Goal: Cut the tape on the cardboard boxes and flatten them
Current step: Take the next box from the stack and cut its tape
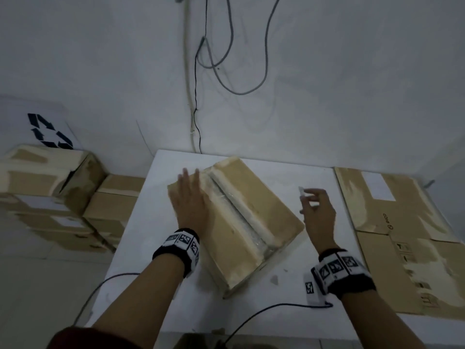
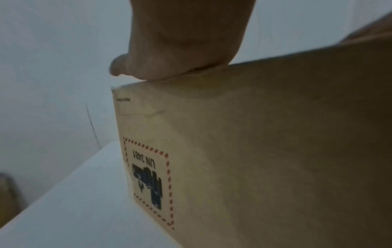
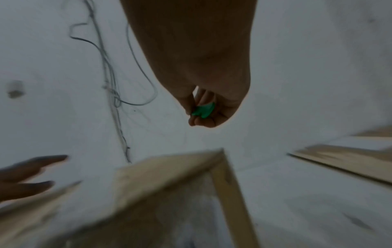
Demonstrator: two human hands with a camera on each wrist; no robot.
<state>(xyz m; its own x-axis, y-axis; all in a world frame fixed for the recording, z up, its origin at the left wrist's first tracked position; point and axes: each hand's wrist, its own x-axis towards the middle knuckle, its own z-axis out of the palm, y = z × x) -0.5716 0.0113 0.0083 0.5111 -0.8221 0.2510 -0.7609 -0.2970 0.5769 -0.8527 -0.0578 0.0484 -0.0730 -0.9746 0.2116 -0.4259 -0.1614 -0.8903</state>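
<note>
A brown cardboard box (image 1: 264, 205) stands on the white table (image 1: 314, 180), turned diagonally, with a strip of clear tape (image 1: 241, 215) along its top seam. My left hand (image 1: 191, 200) lies flat on the box's left top flap with straight fingers; in the left wrist view the palm (image 2: 180, 55) presses on the box's top edge (image 2: 244, 134). My right hand (image 1: 317, 212) hovers to the right of the box and pinches a small cutter (image 1: 303, 193), whose green body (image 3: 202, 109) shows between the fingers in the right wrist view.
Flattened cardboard (image 1: 402, 235) lies on the right side of the table. Several taped boxes (image 1: 50, 197) are stacked on the left, below table height. Cables (image 1: 201, 71) hang on the wall behind. Wrist-camera cables trail over the table's near edge.
</note>
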